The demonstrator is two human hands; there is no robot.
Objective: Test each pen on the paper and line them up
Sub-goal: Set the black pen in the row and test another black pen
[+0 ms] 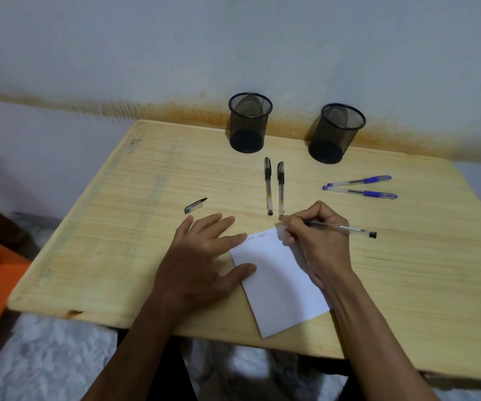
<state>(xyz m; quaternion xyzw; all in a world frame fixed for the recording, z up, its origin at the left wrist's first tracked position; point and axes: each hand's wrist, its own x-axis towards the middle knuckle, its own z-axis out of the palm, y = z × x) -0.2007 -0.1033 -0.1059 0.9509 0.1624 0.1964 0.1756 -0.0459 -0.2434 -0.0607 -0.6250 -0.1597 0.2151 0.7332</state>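
Status: testing in progress, judged partly complete.

Right hand (317,235): pinching an uncapped black pen (340,228) in a writing grip, tip down at the far corner of the paper (279,279). Tip itself hidden behind the fingers; contact with the sheet cannot be confirmed.

Left hand (204,256): fingers spread and flat, pressing the near-left edge of the paper against the surface (117,227) to steady it.

Paper: lying on the near middle of the surface, between the two hands. A few faint marks visible along the far edge; too small to count or match to pens.

Cap (195,206): lying loose on the surface, left of the hands. Probably belonging to the pen in hand.

Two black pens (274,186): capped, side by side, roughly parallel, just beyond the paper. Judged tested and lined up.

Two blue pens (360,187): capped, to the right, angled toward each other, not in line with the black pair. Tested or not: cannot tell.

Two mesh cups (250,123): at the far edge, no pens visible inside.

Remaining, as judged: finishing the current test, recapping, placing beside the black pair, then bringing the blue pens into the row.
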